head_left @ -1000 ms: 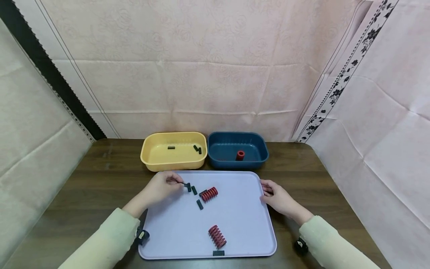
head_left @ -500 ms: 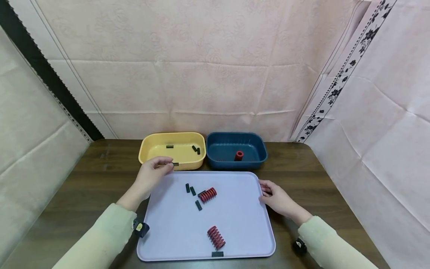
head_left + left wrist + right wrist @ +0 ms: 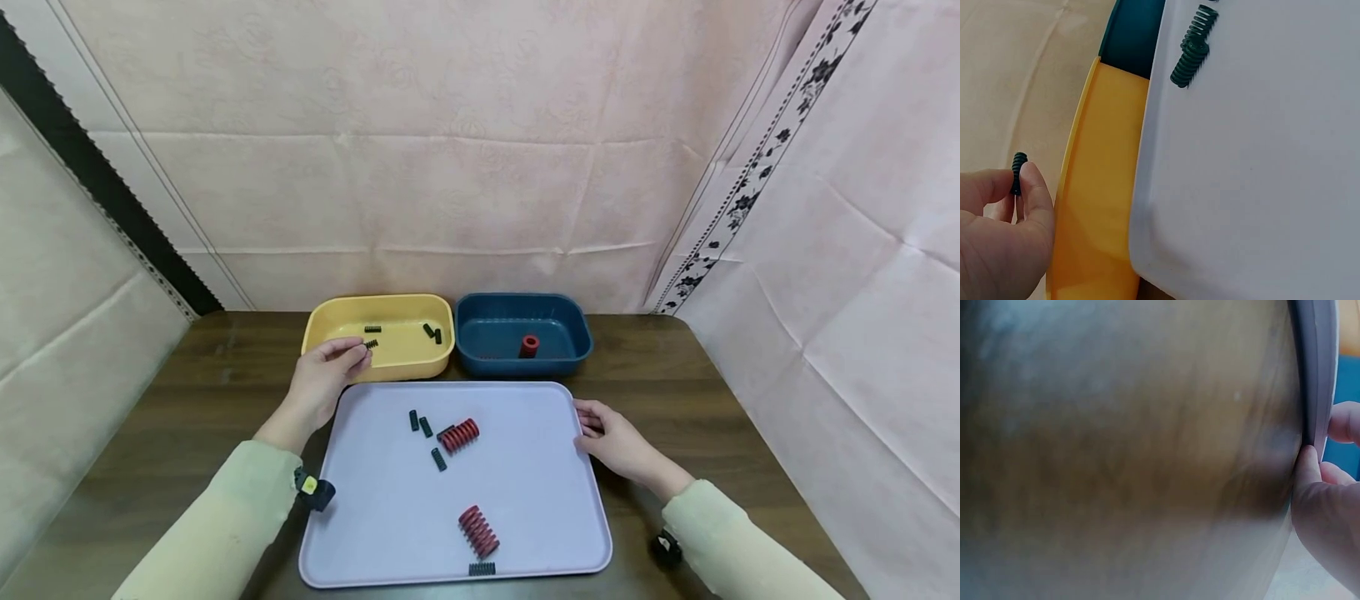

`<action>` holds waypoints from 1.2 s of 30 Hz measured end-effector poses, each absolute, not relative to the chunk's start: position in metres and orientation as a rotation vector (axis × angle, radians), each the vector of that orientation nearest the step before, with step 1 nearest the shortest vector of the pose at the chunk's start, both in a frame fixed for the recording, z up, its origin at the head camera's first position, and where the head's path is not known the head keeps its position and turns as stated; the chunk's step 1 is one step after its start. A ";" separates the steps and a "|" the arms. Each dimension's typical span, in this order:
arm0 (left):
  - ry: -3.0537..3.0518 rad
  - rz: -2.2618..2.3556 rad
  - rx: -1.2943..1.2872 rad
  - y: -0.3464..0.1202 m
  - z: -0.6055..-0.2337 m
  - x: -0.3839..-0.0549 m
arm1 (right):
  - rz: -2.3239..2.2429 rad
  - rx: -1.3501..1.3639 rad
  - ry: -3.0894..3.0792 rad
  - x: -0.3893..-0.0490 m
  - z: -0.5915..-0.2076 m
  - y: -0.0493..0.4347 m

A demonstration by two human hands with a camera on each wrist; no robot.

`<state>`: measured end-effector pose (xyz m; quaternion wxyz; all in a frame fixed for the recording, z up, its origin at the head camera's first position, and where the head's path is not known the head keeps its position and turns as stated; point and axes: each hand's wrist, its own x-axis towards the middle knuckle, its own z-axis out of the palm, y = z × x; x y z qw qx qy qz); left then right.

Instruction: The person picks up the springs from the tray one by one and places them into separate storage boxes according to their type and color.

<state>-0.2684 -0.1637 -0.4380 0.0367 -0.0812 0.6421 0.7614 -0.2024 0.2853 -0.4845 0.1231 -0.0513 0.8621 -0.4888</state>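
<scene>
Between thumb and fingertips my left hand (image 3: 322, 379) pinches a small dark green spring (image 3: 1019, 173), above the left front part of the yellow bin (image 3: 442, 360). At the right rim of the white tray (image 3: 540, 500), my right hand (image 3: 618, 442) grips the edge, its thumb and fingers about the rim in the right wrist view. Several small green springs lie on the tray, among them one green spring (image 3: 438, 459) near a large red spring (image 3: 459, 435). Closer to the front are another red spring (image 3: 478, 532) and a green spring (image 3: 482, 569) beside the front rim.
Several green springs, such as a green spring (image 3: 372, 329) at the back, lie in the yellow bin. The blue bin (image 3: 577, 354) beside it holds a red spring (image 3: 528, 346). Behind both bins hangs a pale cloth (image 3: 465, 192). Everything stands on a wooden table (image 3: 675, 400).
My left hand has lifted a green spring from the tray's upper left and carried it back and left over the yellow bin. The right hand stays at the tray's rim.
</scene>
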 end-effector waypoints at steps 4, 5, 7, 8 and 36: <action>1.933 2.363 -0.265 -0.165 -0.438 -0.271 | -1.416 -0.162 2.524 -0.203 -0.484 0.286; 1.928 2.367 -0.269 -0.165 -0.438 -0.271 | -1.414 -0.164 2.525 -0.204 -0.485 0.286; 1.928 2.365 -0.276 -0.165 -0.438 -0.271 | -1.409 -0.166 2.526 -0.204 -0.485 0.286; 1.929 2.364 -0.277 -0.165 -0.437 -0.271 | -1.408 -0.167 2.525 -0.204 -0.485 0.286; 2.477 1.889 0.117 -0.147 -0.443 -0.249 | -1.408 -0.155 2.525 -0.203 -0.484 0.285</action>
